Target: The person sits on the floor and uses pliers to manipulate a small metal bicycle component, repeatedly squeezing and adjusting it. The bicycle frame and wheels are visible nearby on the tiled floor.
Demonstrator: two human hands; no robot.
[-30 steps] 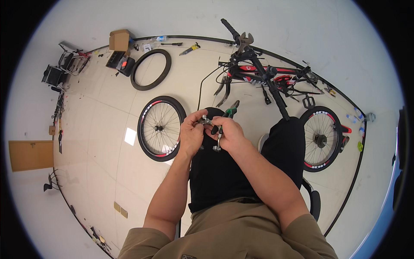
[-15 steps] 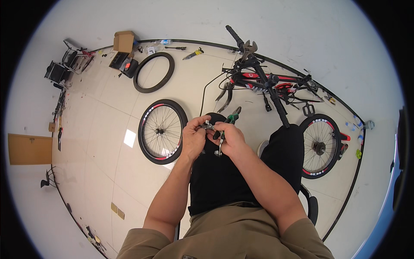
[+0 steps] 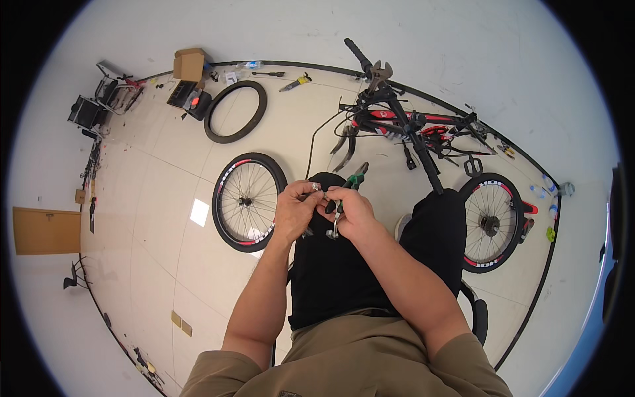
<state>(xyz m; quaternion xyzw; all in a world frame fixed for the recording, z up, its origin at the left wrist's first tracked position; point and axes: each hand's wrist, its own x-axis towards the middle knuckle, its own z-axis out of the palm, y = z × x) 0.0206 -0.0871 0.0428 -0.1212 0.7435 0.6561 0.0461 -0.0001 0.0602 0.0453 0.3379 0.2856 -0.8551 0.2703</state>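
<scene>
Above my left knee, both hands meet with fingertips almost touching. My left hand (image 3: 296,210) is closed, pinching a small silver metal part (image 3: 316,187) between thumb and fingers; its exact kind is too small to tell. My right hand (image 3: 354,210) is closed around pliers with green and black handles (image 3: 357,178). A silver metal end (image 3: 333,231) sticks out below that hand, toward me. The right fingertips also reach the small part, and the fingers hide much of it.
A spoked wheel with a tyre (image 3: 249,202) lies left of my knee, a loose tyre (image 3: 235,111) beyond. A red and black bike frame (image 3: 410,122) rests ahead, an adjustable wrench (image 3: 380,74) by its handlebar. A rear wheel (image 3: 491,223) is at right; an open cardboard box (image 3: 190,65) stands far left.
My left fingers have shifted slightly on the small metal part, and its position between the fingertips differs. The pliers have barely moved in my right hand.
</scene>
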